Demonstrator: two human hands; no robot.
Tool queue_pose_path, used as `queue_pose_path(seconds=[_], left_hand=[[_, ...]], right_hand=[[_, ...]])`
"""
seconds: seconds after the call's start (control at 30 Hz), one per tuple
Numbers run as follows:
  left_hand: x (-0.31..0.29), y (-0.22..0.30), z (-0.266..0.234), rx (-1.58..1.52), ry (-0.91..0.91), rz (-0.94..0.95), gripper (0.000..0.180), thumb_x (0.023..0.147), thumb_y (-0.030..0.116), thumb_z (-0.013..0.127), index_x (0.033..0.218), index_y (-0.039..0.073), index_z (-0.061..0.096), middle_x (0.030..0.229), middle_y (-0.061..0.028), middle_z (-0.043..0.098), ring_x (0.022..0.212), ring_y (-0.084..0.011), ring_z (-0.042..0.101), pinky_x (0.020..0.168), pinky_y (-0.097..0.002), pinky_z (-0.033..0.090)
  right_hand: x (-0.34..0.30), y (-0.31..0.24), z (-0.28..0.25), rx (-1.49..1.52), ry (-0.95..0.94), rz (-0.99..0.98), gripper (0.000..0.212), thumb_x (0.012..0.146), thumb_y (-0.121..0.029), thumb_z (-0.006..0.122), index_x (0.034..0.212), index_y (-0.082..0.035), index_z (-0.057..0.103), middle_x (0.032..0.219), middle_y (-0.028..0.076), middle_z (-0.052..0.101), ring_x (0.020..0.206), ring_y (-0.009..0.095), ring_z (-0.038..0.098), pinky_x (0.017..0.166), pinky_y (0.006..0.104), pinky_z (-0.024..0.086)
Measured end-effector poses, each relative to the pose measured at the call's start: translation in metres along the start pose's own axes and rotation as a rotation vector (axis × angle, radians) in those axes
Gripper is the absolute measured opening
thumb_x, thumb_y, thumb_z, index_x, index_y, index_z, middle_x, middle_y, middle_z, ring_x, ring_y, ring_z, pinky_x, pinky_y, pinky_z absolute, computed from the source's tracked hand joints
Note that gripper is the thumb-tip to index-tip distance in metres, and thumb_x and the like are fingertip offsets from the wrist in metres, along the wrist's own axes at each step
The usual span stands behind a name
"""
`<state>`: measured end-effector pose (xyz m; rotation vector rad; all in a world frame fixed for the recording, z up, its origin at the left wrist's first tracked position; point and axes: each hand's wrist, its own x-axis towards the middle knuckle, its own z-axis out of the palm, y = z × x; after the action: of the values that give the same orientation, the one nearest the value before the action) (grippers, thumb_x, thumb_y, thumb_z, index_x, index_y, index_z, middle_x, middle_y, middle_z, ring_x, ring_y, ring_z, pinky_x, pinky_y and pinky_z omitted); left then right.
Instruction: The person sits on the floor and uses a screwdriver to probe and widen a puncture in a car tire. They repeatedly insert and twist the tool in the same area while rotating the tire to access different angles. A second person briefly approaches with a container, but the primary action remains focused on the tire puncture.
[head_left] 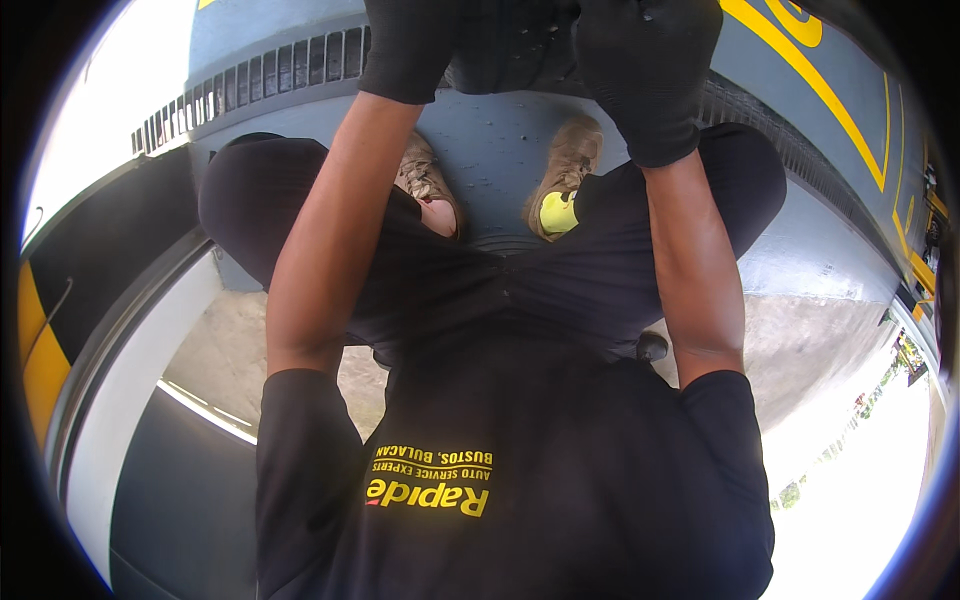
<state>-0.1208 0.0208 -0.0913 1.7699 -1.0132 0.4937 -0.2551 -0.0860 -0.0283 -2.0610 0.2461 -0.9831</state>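
Observation:
My left hand (410, 48), in a black knit glove, reaches to the top edge of the head view. My right hand (648, 75), gloved the same way, is raised opposite it. Between them sits a dark, rounded black object (515, 55), cut off by the edge; its kind cannot be made out. Both hands are beside it, but whether they touch or grip it is unclear. The fingers are lost in the dark gloves and beyond the frame.
I squat with my brown shoes (574, 160) on a blue-grey floor (490, 150). A drain grate (270, 85) crosses ahead of my feet. Yellow painted lines (815, 95) mark the floor at the far right. A black and yellow panel (70, 310) stands at the left.

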Motion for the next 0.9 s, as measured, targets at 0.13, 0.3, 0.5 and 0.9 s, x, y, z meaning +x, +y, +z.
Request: queue_pose_path(seconds=[0.13,0.3,0.5,0.9], left_hand=[[0.001,0.000,-0.009,0.037,-0.061,-0.092,0.043,0.106,0.006,0.042,0.148,-0.003,0.048,0.141,-0.0255,0.055,0.133,-0.0415,0.052,0.112,-0.0453,0.042],[0.000,-0.012,-0.006,0.187,-0.061,0.122,0.046,0.106,0.007,0.041,0.151,-0.001,0.046,0.150,-0.0251,0.050,0.136,-0.0420,0.049,0.116,-0.0464,0.038],[0.000,-0.004,-0.001,0.107,-0.077,0.058,0.045,0.108,0.011,0.039,0.150,-0.002,0.047,0.148,-0.0266,0.051,0.136,-0.0422,0.049,0.116,-0.0471,0.037],[0.036,0.024,-0.031,-0.456,0.158,-0.253,0.052,0.111,0.036,0.042,0.146,-0.003,0.049,0.146,-0.0213,0.053,0.131,-0.0275,0.056,0.107,-0.0367,0.048]], right_hand=[[0.005,-0.023,0.000,0.150,-0.066,0.206,0.017,0.101,-0.013,0.064,0.090,0.000,0.068,0.070,0.007,0.065,0.059,0.013,0.060,0.056,0.0301,0.045],[-0.002,-0.024,-0.001,0.237,0.014,0.387,0.016,0.101,-0.012,0.064,0.090,-0.001,0.068,0.069,0.004,0.065,0.059,0.010,0.059,0.055,0.0283,0.045],[-0.017,0.003,0.009,-0.055,0.183,0.024,0.015,0.102,-0.014,0.066,0.092,-0.002,0.067,0.066,0.000,0.063,0.056,0.008,0.056,0.053,0.0260,0.042],[0.001,0.009,-0.013,0.390,0.347,0.366,0.020,0.106,-0.018,0.061,0.099,0.000,0.068,0.071,0.003,0.066,0.057,0.009,0.058,0.055,0.0236,0.047]])
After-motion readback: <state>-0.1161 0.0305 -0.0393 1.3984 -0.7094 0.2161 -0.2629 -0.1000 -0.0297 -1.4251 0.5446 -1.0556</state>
